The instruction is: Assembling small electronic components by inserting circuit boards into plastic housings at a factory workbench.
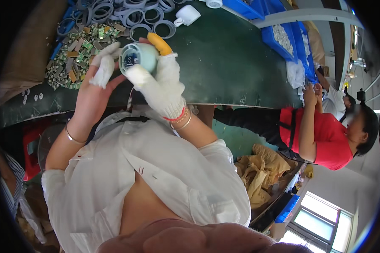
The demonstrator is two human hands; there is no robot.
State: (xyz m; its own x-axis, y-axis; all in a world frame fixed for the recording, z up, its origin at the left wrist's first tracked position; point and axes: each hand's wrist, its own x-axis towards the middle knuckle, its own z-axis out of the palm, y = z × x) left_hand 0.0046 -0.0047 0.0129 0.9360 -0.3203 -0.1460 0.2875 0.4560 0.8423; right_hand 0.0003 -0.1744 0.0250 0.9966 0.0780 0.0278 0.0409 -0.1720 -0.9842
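A pale, round plastic housing [147,55] is held above the near part of the dark green worktable [223,63]. Its open end faces left and shows a dark, printed insert inside. My right hand [162,84] wears a white knit glove with a yellow cover on one fingertip, and its fingers wrap round the housing. My left hand [90,92] is mostly bare, with white covers on some fingers. Its thumb and fingertips close on the housing's left rim. Left of it lies a heap of small green circuit boards [78,55].
Several grey rings [133,17] are piled at the far left, with a white plastic cup-shaped part [187,15] beside them. Blue bins [278,40] of small white parts stand far right. A person in a red shirt [321,135] works at the right. Brown paper [261,168] lies below.
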